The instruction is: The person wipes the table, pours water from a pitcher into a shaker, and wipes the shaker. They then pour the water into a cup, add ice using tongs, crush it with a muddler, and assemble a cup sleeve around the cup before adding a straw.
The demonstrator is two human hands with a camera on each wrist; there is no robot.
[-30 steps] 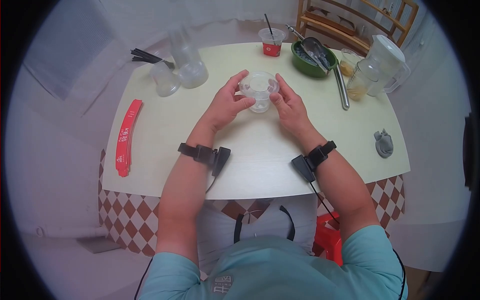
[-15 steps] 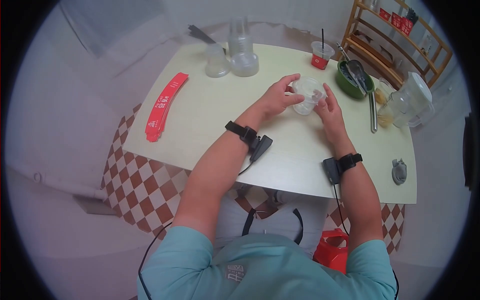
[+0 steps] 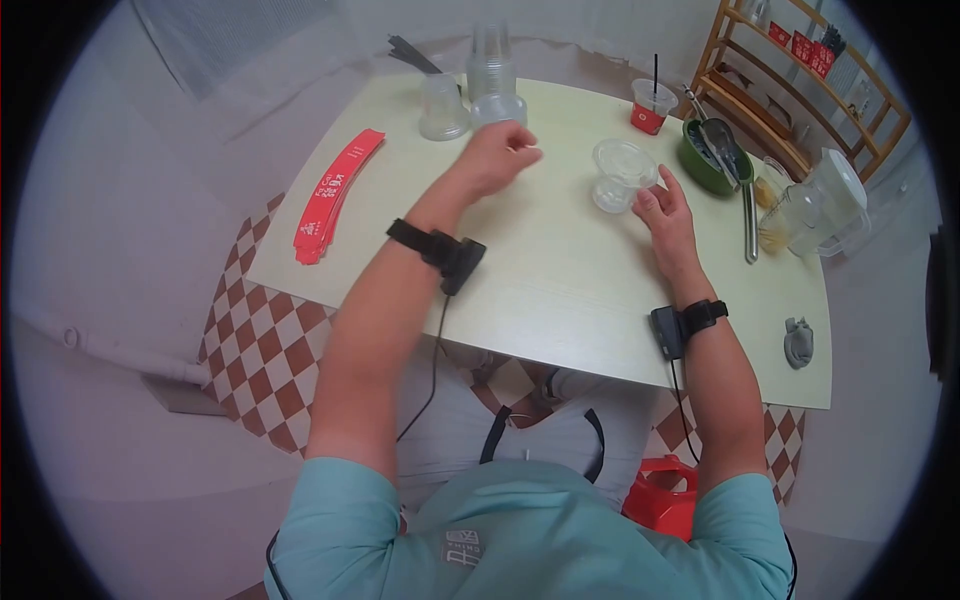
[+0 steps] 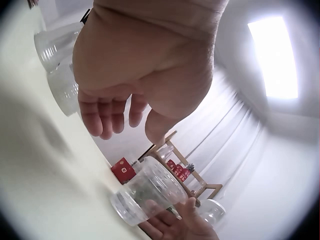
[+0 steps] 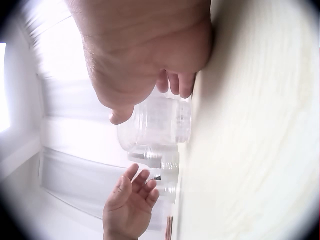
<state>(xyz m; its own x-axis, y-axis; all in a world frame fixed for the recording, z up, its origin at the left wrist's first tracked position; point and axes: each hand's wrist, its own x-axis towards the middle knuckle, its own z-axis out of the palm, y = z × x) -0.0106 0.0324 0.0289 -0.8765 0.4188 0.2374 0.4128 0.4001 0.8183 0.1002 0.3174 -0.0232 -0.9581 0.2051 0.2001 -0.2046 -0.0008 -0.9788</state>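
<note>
A clear plastic cup [image 3: 625, 165] with a broad rim and narrower base stands upright on the table. At its right side is my right hand [image 3: 669, 222], thumb raised and fingers close to the cup wall. In the right wrist view, the cup [image 5: 159, 120] partly covers what lies beyond my fingertips. My left hand [image 3: 492, 160] is apart from the cup, above the table, its fingers loosely bent and holding nothing. Just beyond it stand a tall stack of clear cups [image 3: 492, 75] and a shorter upside-down clear cup or stack [image 3: 442, 108].
Red printed paper strips [image 3: 338, 195] lie at the left. Black straws [image 3: 412, 52] lie at the back. On the right are a red-labelled cup [image 3: 650, 108], a green bowl [image 3: 700, 160] holding a scoop, a pitcher [image 3: 838, 195], and a grey cloth [image 3: 798, 343]. A wooden shelf [image 3: 760, 90] stands behind.
Both hands were around the cup; my left hand has left it and moved left toward the stacked cups. My right hand stays beside the cup. The head view has also turned left.
</note>
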